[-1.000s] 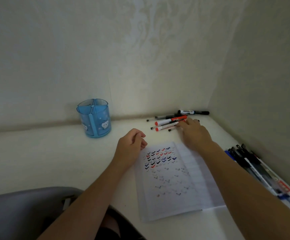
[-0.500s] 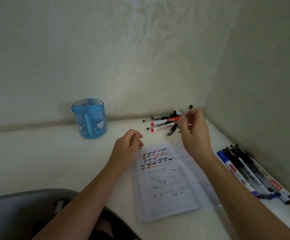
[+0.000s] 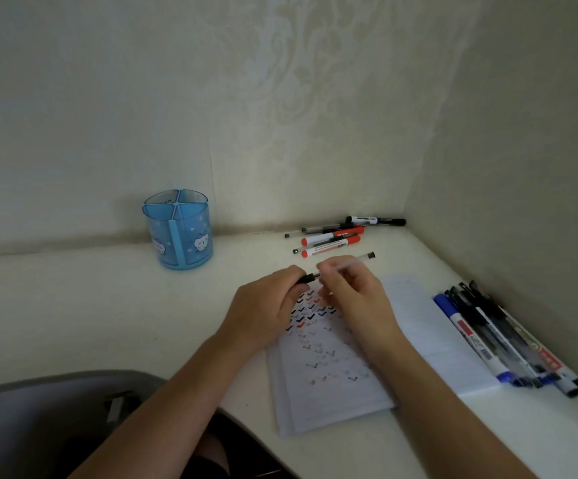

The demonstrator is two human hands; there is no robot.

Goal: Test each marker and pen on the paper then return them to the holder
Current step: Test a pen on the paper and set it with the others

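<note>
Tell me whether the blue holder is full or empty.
Empty, as far as shows: the holder stands upright and no pen rises above its rim or shows through its walls.

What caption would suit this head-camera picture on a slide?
Left hand and right hand hold a clear pen above the tick-marked paper; blue holder stands behind.
</note>
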